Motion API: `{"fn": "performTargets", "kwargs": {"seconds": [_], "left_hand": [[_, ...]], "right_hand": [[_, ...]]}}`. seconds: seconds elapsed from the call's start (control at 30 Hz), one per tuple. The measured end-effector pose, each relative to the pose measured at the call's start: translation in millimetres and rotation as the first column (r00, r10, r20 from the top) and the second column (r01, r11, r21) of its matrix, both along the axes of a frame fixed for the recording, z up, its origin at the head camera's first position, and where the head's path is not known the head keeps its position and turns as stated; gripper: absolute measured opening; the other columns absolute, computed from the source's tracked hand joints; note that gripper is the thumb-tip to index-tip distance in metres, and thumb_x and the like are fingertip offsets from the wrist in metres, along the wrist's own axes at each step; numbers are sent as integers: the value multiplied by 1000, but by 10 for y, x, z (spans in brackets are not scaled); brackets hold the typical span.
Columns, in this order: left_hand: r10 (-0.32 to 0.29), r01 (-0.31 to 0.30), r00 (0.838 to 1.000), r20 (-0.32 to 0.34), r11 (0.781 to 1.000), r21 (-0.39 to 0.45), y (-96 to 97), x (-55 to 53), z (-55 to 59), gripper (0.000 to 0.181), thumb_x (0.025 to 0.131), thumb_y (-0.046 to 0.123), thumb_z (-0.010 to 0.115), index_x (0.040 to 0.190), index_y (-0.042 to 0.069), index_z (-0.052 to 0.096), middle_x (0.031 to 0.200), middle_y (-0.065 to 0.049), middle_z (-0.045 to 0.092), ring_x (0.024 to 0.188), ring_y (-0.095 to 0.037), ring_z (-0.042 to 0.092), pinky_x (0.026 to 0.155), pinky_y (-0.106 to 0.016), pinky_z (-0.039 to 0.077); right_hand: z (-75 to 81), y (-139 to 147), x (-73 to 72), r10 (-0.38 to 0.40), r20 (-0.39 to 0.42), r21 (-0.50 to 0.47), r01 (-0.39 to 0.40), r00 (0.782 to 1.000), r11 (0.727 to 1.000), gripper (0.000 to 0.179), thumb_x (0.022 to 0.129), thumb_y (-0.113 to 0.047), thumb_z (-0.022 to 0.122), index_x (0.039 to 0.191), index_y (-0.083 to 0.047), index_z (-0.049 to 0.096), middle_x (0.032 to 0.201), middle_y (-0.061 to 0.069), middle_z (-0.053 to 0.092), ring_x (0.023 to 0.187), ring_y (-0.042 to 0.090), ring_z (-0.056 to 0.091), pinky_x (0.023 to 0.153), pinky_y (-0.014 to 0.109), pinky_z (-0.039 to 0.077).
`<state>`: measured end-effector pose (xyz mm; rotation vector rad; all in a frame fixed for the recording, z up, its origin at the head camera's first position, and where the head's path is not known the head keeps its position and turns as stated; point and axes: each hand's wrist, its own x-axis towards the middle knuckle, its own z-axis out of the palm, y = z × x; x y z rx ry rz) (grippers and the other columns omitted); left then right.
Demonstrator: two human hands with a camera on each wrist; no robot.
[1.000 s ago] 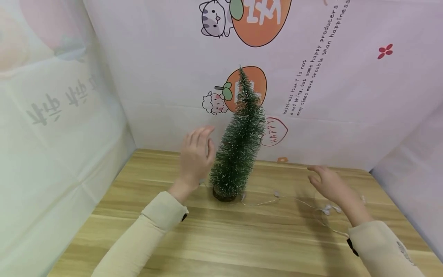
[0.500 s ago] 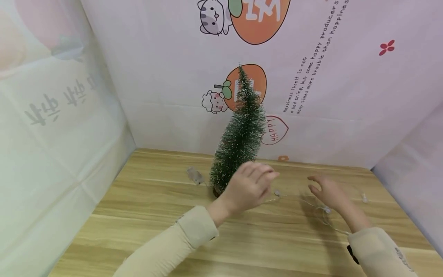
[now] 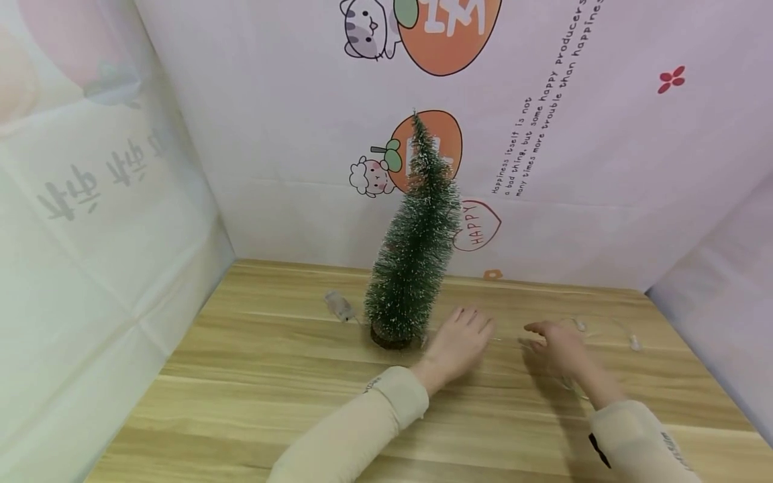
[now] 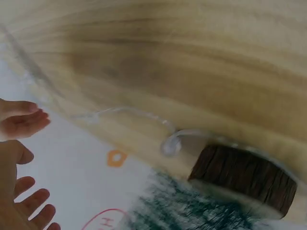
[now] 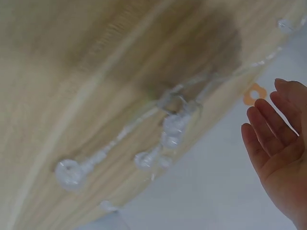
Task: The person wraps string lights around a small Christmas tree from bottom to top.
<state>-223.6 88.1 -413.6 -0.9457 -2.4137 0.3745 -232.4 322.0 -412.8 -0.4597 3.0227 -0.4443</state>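
A small artificial Christmas tree [image 3: 417, 248], green with white-frosted tips, stands on its round brown base [image 4: 247, 177], leaning right in the head view. My left hand [image 3: 459, 345] reaches low over the table just right of that base, its fingers loosely extended and nothing in them. Partly hidden below it runs a thin string of lights [image 4: 170, 145] with clear bulbs. Farther right, my right hand [image 3: 564, 349] hovers with its index finger stretched toward the left hand and holds nothing visible. Several more bulbs [image 5: 71, 173] lie beneath it, in a loose tangle.
A clear battery box [image 3: 339, 306] lies left of the tree, with its wire passing behind the base. The wooden table [image 3: 272, 402] meets a printed white backdrop [image 3: 290, 134] at the back. White cloth [image 3: 90, 268] also hangs along the sides.
The left hand has swung from the left of the tree, across its front, and down to the table at the right. The right hand has shifted slightly left and down.
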Motion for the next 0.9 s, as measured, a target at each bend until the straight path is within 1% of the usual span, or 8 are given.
{"fn": "performTargets", "kwargs": {"seconds": [0.1,0.2,0.3,0.43,0.5,0.63,0.77,0.9], "left_hand": [[38,-37,998,51,999,-23,36,-39,-107,34,98,31,45,131,28,49,130,12,53,121,-8,49,106,-24,40],[58,-55,993,104,998,-31,42,-53,-179,34,99,37,44,132,32,49,129,14,55,121,-7,49,106,-24,39],[66,-61,986,152,997,-37,31,-51,-247,35,101,34,41,135,37,47,132,15,53,126,-7,47,111,-27,35],[96,-84,976,196,994,-68,40,-40,-303,40,101,28,39,139,39,43,138,16,50,129,-8,45,110,-32,36],[117,-101,965,233,992,-79,50,-26,-301,41,100,27,41,140,37,43,138,15,51,127,-10,47,107,-33,38],[136,-129,950,281,991,-46,50,-21,-360,44,98,23,44,139,38,41,134,11,54,118,-13,53,93,-33,46],[140,-134,929,342,990,-41,49,-4,-401,52,95,19,51,141,40,38,135,1,54,111,-16,59,86,-29,51],[120,-115,918,377,993,-36,38,4,-438,54,93,18,57,140,38,41,137,0,53,110,-16,62,88,-28,53]], "right_hand": [[-72,4,25,-27,78,5,26,997,1000,38,90,-4,59,125,10,53,128,38,50,101,50,59,85,57,52],[-156,16,26,-8,57,35,6,998,999,37,90,-4,58,124,10,53,125,37,53,112,55,52,89,60,49],[-224,22,10,12,-2,67,-12,1000,998,35,88,-4,61,118,11,56,118,36,57,106,53,56,86,59,51],[-265,34,-8,-20,-25,86,22,999,996,30,86,-4,62,111,11,60,106,32,62,96,48,62,80,55,54],[-273,43,-12,-36,-26,87,38,999,995,23,85,-4,63,104,8,64,98,26,65,89,42,64,76,52,55],[-277,42,-8,-55,-8,86,55,998,995,7,85,-4,63,90,-1,67,87,13,65,81,29,63,70,46,54],[-280,32,2,-65,8,65,65,998,996,4,86,-5,62,88,-4,66,85,10,65,79,25,62,68,43,53],[-300,43,17,-77,-28,-1,77,997,997,7,88,-6,61,90,-1,65,85,11,66,77,24,62,65,40,53]]}}
